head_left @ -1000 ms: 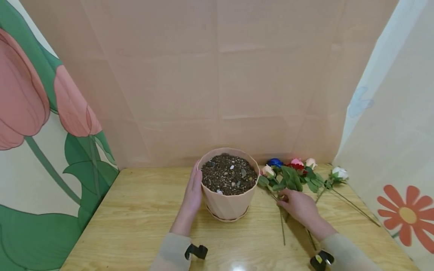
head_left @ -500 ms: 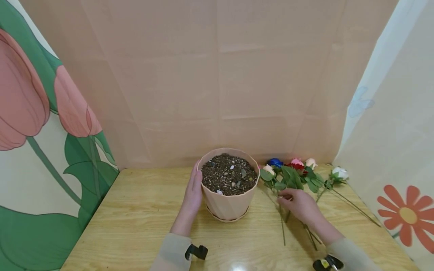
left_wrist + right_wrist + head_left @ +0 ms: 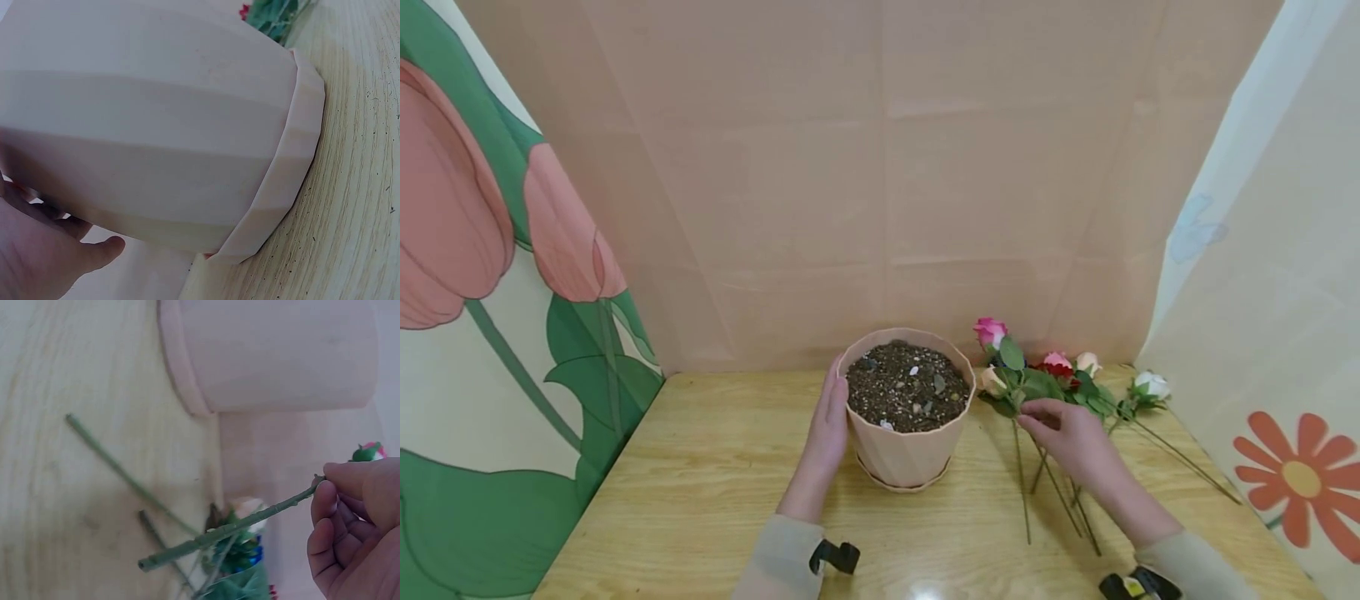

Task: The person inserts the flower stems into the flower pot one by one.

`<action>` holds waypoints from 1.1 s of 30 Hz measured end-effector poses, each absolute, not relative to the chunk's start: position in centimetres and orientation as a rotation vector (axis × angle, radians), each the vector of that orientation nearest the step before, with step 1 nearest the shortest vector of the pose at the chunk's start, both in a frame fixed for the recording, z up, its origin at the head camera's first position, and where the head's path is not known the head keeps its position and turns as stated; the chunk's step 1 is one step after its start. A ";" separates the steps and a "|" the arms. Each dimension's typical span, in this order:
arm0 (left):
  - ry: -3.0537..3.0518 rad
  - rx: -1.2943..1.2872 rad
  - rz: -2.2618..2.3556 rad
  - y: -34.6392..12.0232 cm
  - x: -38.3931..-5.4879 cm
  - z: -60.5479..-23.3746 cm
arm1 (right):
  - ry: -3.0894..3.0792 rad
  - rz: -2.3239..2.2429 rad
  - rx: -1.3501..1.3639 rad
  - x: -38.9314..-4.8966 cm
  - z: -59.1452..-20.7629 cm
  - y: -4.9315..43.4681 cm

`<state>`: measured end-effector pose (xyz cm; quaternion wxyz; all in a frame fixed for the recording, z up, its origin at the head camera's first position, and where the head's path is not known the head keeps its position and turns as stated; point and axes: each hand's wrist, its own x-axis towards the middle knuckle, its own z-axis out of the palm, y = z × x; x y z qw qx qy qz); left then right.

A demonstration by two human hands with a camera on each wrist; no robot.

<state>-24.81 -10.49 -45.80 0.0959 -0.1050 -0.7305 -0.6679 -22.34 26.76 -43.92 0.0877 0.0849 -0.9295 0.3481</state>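
A light pink plastic flowerpot (image 3: 901, 454) full of dark soil (image 3: 910, 387) stands on a matching saucer. My left hand (image 3: 829, 425) rests against the pot's left side; the left wrist view shows its thumb apart from the lower wall. To the right of the pot, my right hand (image 3: 1071, 442) pinches the green stem (image 3: 250, 520) of a pink rose (image 3: 990, 332) between thumb and fingers. That bloom stands raised above the other flowers, tilted to the left. Its lower stem end hangs free in the right wrist view.
More artificial roses lie on the wooden table (image 3: 722, 483) to the right: a peach rose (image 3: 992, 382), a red one, pale pink ones, and a white rose (image 3: 1152, 384) farthest right. A blue rose is mostly hidden. A pinkish backdrop (image 3: 775, 208) closes off the back.
My right hand has lifted the pink rose out from among the others, so its bloom now shows above them and covers the blue rose. The left hand and pot have stayed put.
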 end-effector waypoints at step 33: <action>-2.177 -0.296 -1.929 -10.5 -24.8 -46.0 | -2.317 1.324 0.299 -21.8 -33.0 22.8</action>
